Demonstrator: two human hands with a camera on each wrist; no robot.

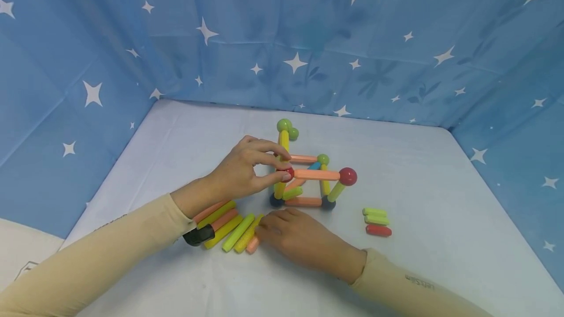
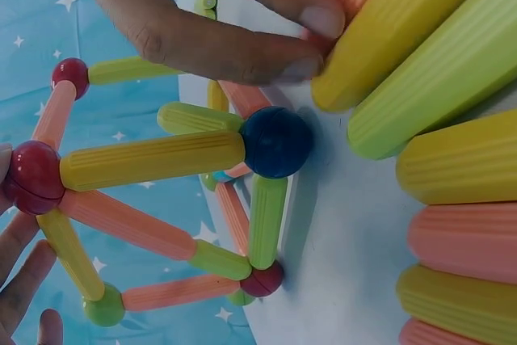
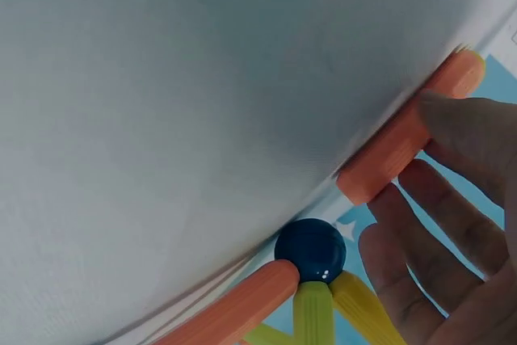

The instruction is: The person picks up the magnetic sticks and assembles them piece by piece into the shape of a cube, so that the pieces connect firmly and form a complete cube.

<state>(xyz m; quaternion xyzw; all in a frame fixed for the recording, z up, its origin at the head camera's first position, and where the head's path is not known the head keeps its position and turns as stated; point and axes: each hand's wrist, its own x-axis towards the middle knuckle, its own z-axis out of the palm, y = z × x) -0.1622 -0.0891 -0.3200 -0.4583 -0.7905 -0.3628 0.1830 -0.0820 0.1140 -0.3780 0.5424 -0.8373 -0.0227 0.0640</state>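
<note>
and there, on the desk point(image 1: 440, 185), stood the frame point(image 1: 315, 175), light, i judged, and liable to come apart if tugged; my right hand point(image 1: 293, 236) pinched an orange stick point(image 3: 388, 149) before it, stiff-looking, ridged, best gripped mid-length; my left hand point(image 1: 246, 168) pinched its red ball point(image 2: 36, 177), probably slick!

Starry blue curtain point(image 1: 326, 33), white tabletop point(image 1: 423, 175)

A left hand point(image 1: 248, 168) masks part of a red ball point(image 1: 289, 172) while a right hand point(image 1: 297, 238) covers much of an orange stick point(image 1: 252, 245). Tiny lettering point(image 1: 419, 282) on the right sleeve point(image 1: 392, 278) is unreadable, and the near edge of the white table point(image 1: 449, 209) falls outside the head view.
</note>
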